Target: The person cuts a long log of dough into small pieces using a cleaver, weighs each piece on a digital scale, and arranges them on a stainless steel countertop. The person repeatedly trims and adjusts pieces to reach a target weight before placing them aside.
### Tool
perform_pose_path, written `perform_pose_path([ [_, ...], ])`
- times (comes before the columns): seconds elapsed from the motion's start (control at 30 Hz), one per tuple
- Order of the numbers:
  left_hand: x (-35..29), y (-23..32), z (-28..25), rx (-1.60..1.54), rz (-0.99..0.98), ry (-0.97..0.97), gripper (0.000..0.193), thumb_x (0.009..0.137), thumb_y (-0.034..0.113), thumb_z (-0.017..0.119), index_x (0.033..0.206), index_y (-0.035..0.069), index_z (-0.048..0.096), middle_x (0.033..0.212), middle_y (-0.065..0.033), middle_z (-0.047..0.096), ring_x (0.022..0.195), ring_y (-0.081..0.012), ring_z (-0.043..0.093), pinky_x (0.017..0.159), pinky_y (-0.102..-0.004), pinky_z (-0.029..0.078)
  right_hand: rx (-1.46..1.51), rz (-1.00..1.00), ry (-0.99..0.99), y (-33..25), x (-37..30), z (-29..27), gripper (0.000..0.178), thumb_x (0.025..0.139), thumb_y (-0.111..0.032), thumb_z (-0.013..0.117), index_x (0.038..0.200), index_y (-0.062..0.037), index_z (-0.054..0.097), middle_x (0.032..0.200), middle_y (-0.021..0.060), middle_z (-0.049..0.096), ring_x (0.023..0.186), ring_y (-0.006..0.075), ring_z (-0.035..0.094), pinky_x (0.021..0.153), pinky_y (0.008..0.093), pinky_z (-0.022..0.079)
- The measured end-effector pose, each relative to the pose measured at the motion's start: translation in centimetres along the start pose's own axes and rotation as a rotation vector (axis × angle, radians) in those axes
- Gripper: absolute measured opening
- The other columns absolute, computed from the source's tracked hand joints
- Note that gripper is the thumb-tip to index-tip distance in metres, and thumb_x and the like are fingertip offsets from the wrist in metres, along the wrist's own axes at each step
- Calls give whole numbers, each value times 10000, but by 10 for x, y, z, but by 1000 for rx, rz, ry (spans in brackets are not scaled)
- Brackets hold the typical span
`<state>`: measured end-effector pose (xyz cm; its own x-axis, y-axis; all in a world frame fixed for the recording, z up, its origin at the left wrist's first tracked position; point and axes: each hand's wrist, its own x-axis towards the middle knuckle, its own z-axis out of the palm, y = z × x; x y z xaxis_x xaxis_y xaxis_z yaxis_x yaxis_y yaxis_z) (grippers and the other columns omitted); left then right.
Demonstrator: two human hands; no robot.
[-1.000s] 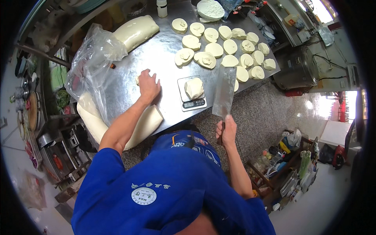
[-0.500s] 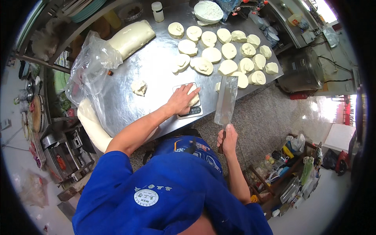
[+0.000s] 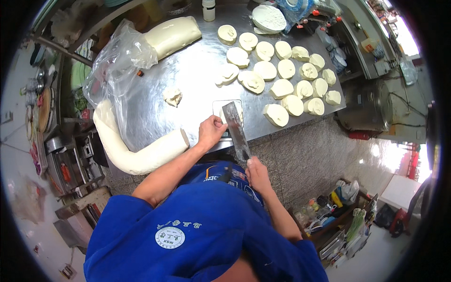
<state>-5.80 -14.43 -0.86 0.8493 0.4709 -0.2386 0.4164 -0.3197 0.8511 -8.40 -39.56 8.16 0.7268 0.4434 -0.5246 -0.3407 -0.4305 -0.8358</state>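
Note:
My right hand (image 3: 258,174) grips the handle of a cleaver (image 3: 237,134), whose broad rectangular blade slants across a small kitchen scale (image 3: 233,103). A pale dough piece (image 3: 222,115) on the scale is mostly hidden behind the blade. My left hand (image 3: 211,133) is beside the scale's left edge, thumb and fingers closed together; whatever they pinch, if anything, is hidden. Left of it, a long bent dough roll (image 3: 145,157) lies along the table edge, its cut end near my wrist. A small dough scrap (image 3: 173,97) rests farther in on the table.
Several round dough pieces (image 3: 266,70) are spread over the right of the metal table (image 3: 155,122). A thick dough log (image 3: 174,35) lies at the back, partly under clear plastic (image 3: 123,56). Behind stand a bowl of white powder (image 3: 269,18) and a white-labelled bottle (image 3: 208,10).
My left hand has lifted off the dough on the scale and drawn back to its near-left side. The cleaver has swung left from beside the scale to over it. The view has shifted slightly.

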Motion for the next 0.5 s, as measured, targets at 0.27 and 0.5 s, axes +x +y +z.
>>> perform_pose_path([
  [0.27,3,-6,8,5,-80,118,157,804,134,714,873,-6,733,765,-158,735,737,-311,730,739,-397,578,-352,-299,83,0,69,24,369,1114,-331,440,986,1,541,631,139,573,568,298,596,587,432,468],
  [0.5,-7,-9,-36,-79,42,137,139,827,133,715,872,2,733,733,-148,721,689,-236,718,709,-346,570,-133,-174,63,7,85,33,343,1110,-326,452,999,-18,555,624,138,588,543,289,613,534,431,469],
])
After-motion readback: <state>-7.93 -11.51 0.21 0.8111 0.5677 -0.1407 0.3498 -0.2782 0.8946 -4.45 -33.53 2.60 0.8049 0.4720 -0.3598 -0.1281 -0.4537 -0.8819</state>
